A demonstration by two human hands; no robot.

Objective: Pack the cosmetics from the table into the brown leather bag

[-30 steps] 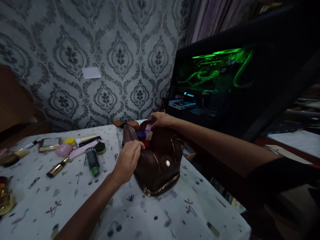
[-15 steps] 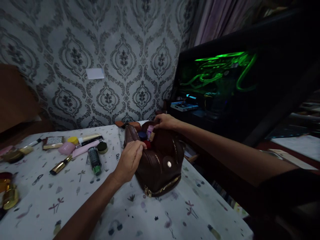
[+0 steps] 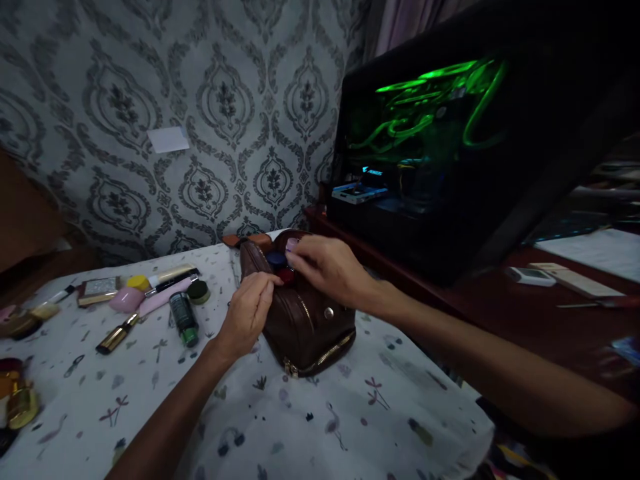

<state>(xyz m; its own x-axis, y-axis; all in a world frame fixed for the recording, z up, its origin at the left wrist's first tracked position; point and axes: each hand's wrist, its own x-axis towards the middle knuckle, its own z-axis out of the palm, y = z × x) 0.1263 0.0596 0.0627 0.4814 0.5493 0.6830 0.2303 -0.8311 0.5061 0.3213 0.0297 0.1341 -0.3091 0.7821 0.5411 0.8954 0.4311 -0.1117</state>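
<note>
A dark brown leather handbag (image 3: pixel 290 327) with gold zips and a round snap stands unzipped on the patterned tablecloth. My left hand (image 3: pixel 249 308) is closed on its near left rim, the fingers pinched on the leather. Over the mouth of the bag, my right hand (image 3: pixel 325 267) has its fingers drawn together beside a small lilac-capped item (image 3: pixel 291 245); what lies between the fingertips is hidden. Inside, a dark blue round lid (image 3: pixel 275 258) and a red item (image 3: pixel 287 275) show between the two hands.
Cosmetics lie to the left: a green-capped bottle (image 3: pixel 183 319), a dark green jar (image 3: pixel 199 291), a pink sponge (image 3: pixel 127 300) and a gold-and-black tube (image 3: pixel 117 334). A black computer case (image 3: pixel 450 180) with green lights stands on a reddish desk (image 3: pixel 505 307) at right.
My right hand has left the bag's far rim and come nearer, over the opening by the lilac-capped item. My left hand keeps its hold on the rim. The view has shifted a little.
</note>
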